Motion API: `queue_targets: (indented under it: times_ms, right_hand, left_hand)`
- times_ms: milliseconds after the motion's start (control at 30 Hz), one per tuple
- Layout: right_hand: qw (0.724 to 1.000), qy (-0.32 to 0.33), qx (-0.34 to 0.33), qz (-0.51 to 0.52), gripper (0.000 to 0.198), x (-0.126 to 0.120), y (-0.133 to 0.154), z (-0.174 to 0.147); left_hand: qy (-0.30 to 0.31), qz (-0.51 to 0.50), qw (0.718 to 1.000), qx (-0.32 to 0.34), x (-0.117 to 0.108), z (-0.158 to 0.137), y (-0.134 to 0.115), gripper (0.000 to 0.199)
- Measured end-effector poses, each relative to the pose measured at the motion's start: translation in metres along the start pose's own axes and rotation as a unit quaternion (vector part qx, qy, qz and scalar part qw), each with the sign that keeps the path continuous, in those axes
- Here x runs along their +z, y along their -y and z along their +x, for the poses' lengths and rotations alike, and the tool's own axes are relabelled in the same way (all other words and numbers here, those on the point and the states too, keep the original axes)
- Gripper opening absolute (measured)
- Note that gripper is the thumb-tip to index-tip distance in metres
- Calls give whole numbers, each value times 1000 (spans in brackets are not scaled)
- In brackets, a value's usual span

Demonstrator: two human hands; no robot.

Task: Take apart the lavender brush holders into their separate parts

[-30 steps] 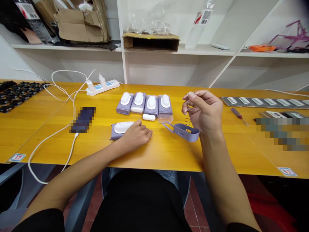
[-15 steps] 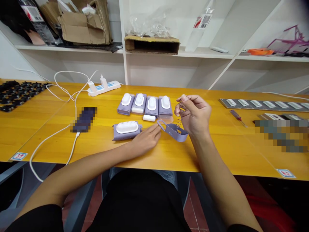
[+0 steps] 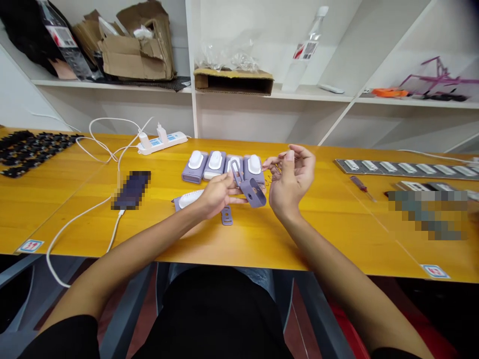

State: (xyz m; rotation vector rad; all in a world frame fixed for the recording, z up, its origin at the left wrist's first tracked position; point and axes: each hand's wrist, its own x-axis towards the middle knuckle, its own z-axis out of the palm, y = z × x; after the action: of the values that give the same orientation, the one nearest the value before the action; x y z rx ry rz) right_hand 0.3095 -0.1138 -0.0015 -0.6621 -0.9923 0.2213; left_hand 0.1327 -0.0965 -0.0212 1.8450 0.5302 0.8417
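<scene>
My left hand grips a purple plastic housing by its side near the long loop, raised above the table with its hollow turned toward my right hand. My right hand, fingers curled and thumb up, holds thin wire coil springs; one dangles beside the housing. Below my left fingers a flat slotted purple piece lies on the table. A purple case with a white bristled oval top is partly hidden behind my left wrist. Farther back stand several purple cases with white oval tops in a row.
Left of my arms lie a blurred phone on a white cable and a power strip. To the right are a screwdriver and a long strip of white parts. Shelves with a cardboard box rise behind.
My left hand has lifted off the table and taken hold of the purple housing, which has turned and moved left. My right hand has shifted slightly left, springs still in its fingers.
</scene>
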Motion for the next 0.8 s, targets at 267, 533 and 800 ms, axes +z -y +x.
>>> queue_targets:
  times_ms: [267,533,800]
  right_hand:
    - [999,-1,-1,-34,38,6,-14,-14]
    - [948,201,-118,-215,17,-29,1,11]
    - [836,414,-188,-307,18,-26,11,-5]
  left_hand:
    - [-15,-289,952,-97,-2,-13,-16,82]
    - [-123,-269,953,-61,-22,-12,-8,74]
    - [-139,-176,973,-52,-29,-16,-18,80]
